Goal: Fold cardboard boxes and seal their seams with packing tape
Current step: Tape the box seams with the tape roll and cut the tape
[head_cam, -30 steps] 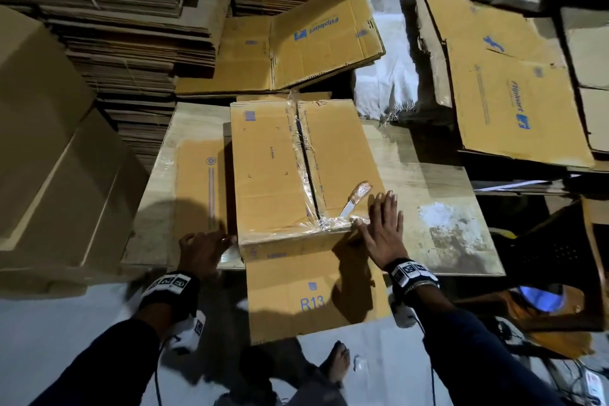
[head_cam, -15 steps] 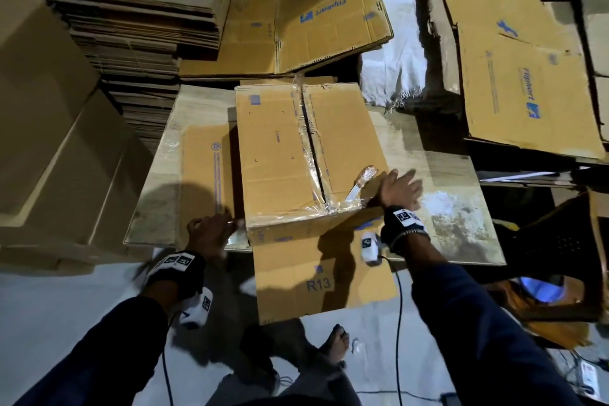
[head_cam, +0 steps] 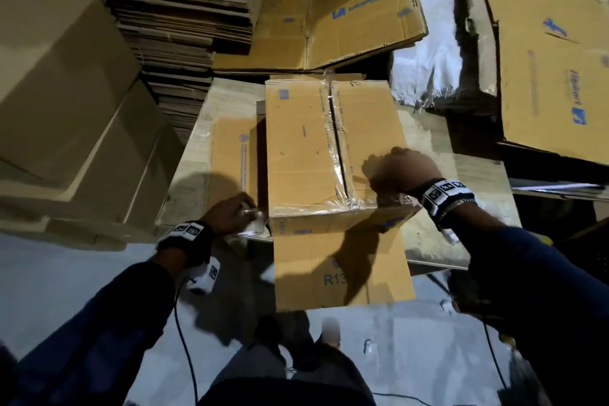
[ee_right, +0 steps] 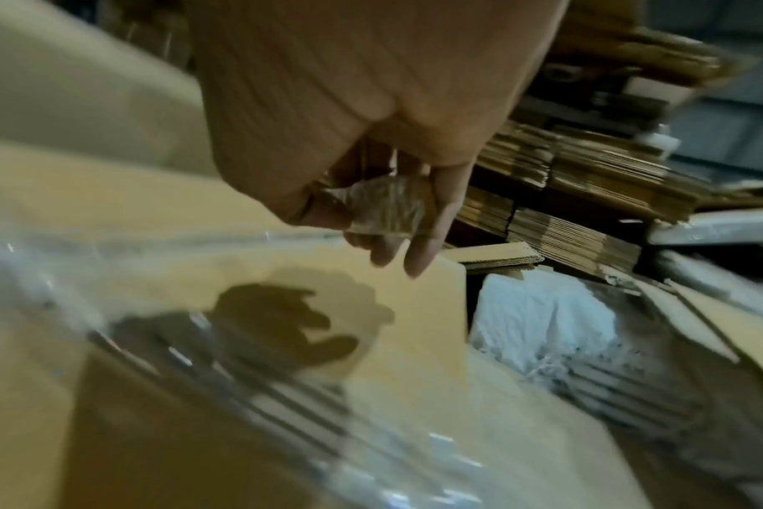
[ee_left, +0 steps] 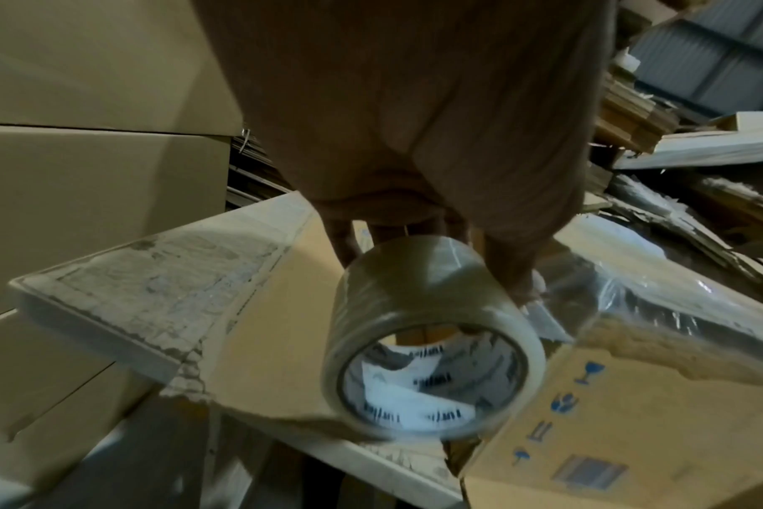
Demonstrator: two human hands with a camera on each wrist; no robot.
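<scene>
Cardboard box point(head_cam: 303, 148) on table point(head_cam: 474, 181), left hand point(head_cam: 227, 216) gripping tape roll point(ee_left: 432, 341) beside it, right hand point(head_cam: 400, 171) curled around knife handle point(ee_right: 382, 210) above its top.

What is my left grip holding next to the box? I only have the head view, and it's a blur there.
Observer: A roll of clear packing tape. The left grip holds it from above.
Operator: And the right grip?
Observer: The right grip curls its fingers round a small brownish object wrapped in clear film, possibly a cutter's handle. No blade shows.
Operator: Is the tape joined to the box?
Observer: It looks so. In the left wrist view a clear strip runs from the roll to the box at its top corner.
</scene>
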